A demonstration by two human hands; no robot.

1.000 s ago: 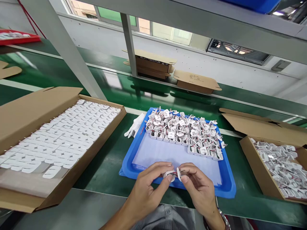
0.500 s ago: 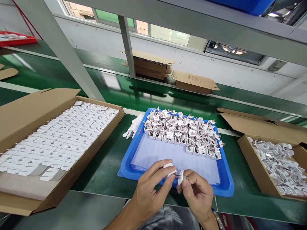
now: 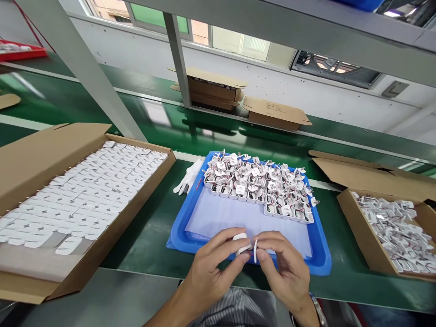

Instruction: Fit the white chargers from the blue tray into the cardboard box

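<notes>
My left hand pinches a small white plastic housing between thumb and fingers, its open side turned to the right. Close beside it, my right hand holds a thin white cover plate upright, edge-on to me. A trace of wire shows between the two pieces, which are apart by a narrow gap. Both hands are over the near rim of a blue tray. At the tray's far side stand rows of white housings with loose covers and red and dark wires on top.
A cardboard box of white housings in rows lies at left. Another cardboard box at right holds wired white covers. A white glove lies beside the tray. Flat cartons stand behind, below a grey post.
My right hand has shifted its fingers on the cover plate, turning it from slanted to edge-on. The plate is slightly closer to the housing. My left hand keeps its hold.
</notes>
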